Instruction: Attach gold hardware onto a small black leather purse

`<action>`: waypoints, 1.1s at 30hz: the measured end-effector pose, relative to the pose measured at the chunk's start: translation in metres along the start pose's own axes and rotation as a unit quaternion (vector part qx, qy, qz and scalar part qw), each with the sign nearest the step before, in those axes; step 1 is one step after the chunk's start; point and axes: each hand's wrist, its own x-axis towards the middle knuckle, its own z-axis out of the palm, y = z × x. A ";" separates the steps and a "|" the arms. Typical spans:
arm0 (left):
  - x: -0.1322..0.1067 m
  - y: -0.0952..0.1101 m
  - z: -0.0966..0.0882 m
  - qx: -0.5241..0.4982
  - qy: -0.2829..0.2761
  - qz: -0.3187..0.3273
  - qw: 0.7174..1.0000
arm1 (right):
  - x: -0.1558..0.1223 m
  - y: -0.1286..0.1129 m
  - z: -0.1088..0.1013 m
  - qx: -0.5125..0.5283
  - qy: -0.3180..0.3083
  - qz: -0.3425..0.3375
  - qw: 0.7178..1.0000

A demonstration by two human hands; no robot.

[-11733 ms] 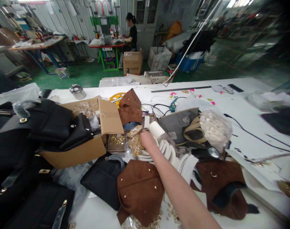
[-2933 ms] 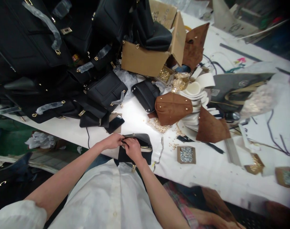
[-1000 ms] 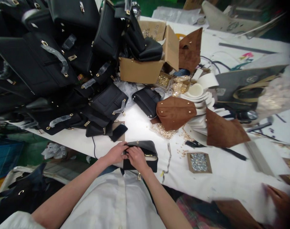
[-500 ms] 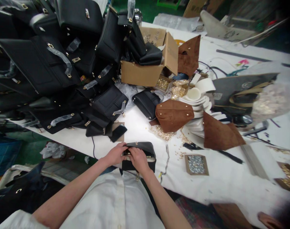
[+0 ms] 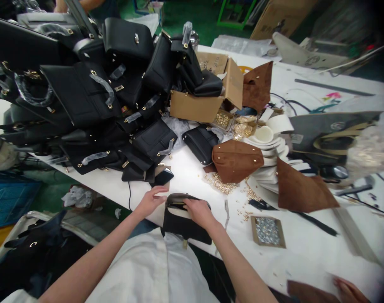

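Note:
A small black bag (image 5: 182,223) lies at the near edge of the white table (image 5: 305,248), hanging partly over it toward my body. My right hand (image 5: 200,210) rests on its open top, fingers curled over the rim. At the bag's left end my left hand (image 5: 150,200) touches it with fingers partly stretched out. A black phone (image 5: 163,176) lies just beyond my left hand. Loose gold studs (image 5: 222,183) are scattered to the right of the bag.
A big pile of black handbags (image 5: 84,92) fills the left side. A cardboard box (image 5: 198,105), brown suede pieces (image 5: 238,160), white strips (image 5: 268,134) and a small tray of silver studs (image 5: 268,230) lie behind and right. Another person's hand (image 5: 350,290) is at bottom right.
The bag has slid toward me and now hangs over the table edge. My left hand has loosened and opened at the bag's left end. The view has tilted upward.

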 end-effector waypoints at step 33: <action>-0.284 -0.226 -0.161 -0.513 0.359 -0.199 0.754 | 0.157 -0.437 -0.109 0.172 -0.225 -0.137 0.949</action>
